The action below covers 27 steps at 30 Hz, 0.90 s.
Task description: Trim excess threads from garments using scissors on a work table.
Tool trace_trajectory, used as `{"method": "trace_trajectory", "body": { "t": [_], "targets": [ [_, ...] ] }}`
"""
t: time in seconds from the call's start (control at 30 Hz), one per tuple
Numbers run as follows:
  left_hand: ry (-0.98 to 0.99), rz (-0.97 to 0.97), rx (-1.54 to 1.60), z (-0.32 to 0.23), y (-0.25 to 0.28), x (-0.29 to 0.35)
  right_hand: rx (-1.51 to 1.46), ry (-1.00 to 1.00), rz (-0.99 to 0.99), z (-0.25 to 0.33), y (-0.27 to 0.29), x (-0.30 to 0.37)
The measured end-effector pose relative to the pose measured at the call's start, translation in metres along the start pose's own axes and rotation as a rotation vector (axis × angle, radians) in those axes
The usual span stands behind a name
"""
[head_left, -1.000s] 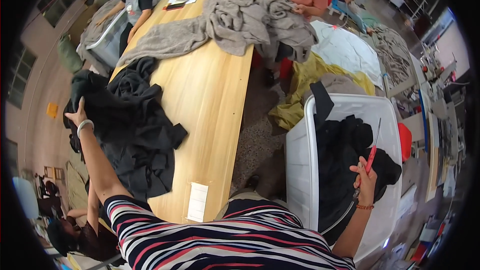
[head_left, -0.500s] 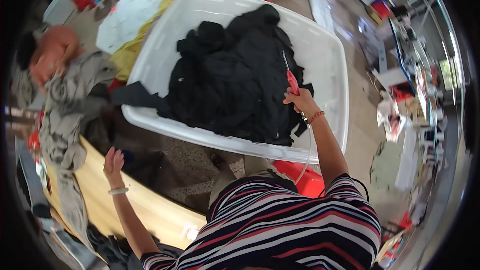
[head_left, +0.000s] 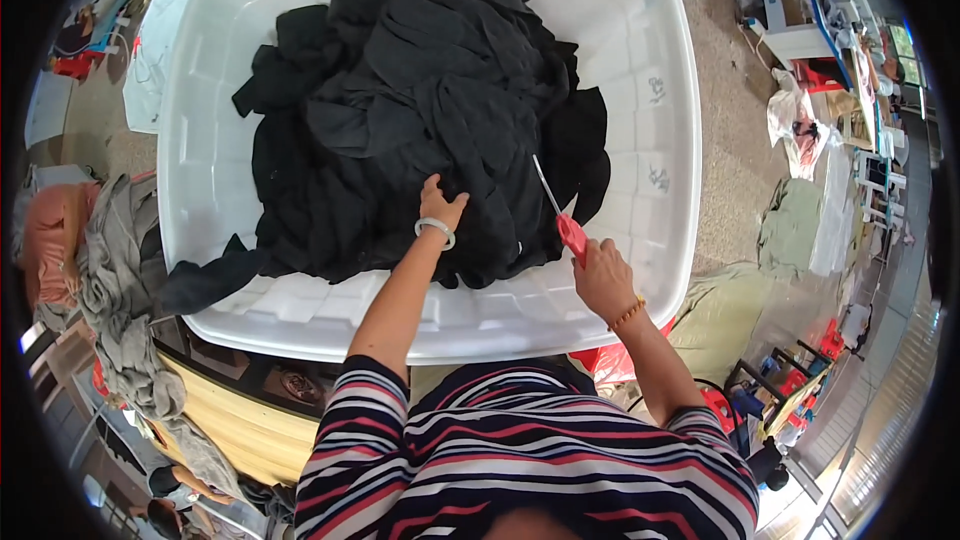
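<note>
A large heap of black garments (head_left: 430,90) fills the middle of a white plastic tub (head_left: 645,190) in front of me. My left hand (head_left: 440,208) reaches over the near side of the heap, palm down with the fingers spread, at or just above the cloth; it holds nothing. In my right hand (head_left: 604,280), over the tub's near right part, is a red air blow gun (head_left: 571,237) with a long thin metal nozzle. The nozzle points up and left toward the black cloth. My right fingers are wrapped round its handle.
One black piece (head_left: 210,278) hangs over the tub's near left rim. Grey-brown cloth (head_left: 130,320) drapes by a pale wooden table (head_left: 240,410) at the left, with a person (head_left: 55,240) beside it. Green cloth (head_left: 725,325) lies on the floor at the right.
My left hand has moved from beside the table to the heap in the tub. My right hand, still gripping the blow gun, has drawn back toward me. The view has shifted closer over the tub.
</note>
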<state>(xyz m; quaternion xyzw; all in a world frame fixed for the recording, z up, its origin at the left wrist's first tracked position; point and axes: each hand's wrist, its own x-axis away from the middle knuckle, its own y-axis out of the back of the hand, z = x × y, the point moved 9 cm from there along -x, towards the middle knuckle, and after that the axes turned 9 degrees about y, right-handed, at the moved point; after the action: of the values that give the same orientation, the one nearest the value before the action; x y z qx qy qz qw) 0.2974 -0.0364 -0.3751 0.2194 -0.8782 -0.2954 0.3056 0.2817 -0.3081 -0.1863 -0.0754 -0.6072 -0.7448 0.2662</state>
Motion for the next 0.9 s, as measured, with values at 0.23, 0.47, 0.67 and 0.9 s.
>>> {"method": "trace_trajectory", "body": {
  "t": [0.23, 0.47, 0.67, 0.9],
  "targets": [
    [-0.125, 0.241, -0.03, 0.004, -0.035, 0.004, -0.248, -0.102, -0.134, -0.036, 0.02, -0.014],
    [0.254, 0.516, 0.467, 0.019, -0.048, 0.003, -0.289, 0.127, 0.016, -0.005, 0.024, -0.055],
    [0.413, 0.343, 0.649, 0.073, -0.055, 0.015, -0.085, 0.48, 0.495, 0.031, -0.027, -0.006],
    [0.411, 0.54, 0.586, 0.08, -0.075, 0.022, -0.113, 0.277, 0.23, 0.032, 0.028, -0.055]
  ]
}}
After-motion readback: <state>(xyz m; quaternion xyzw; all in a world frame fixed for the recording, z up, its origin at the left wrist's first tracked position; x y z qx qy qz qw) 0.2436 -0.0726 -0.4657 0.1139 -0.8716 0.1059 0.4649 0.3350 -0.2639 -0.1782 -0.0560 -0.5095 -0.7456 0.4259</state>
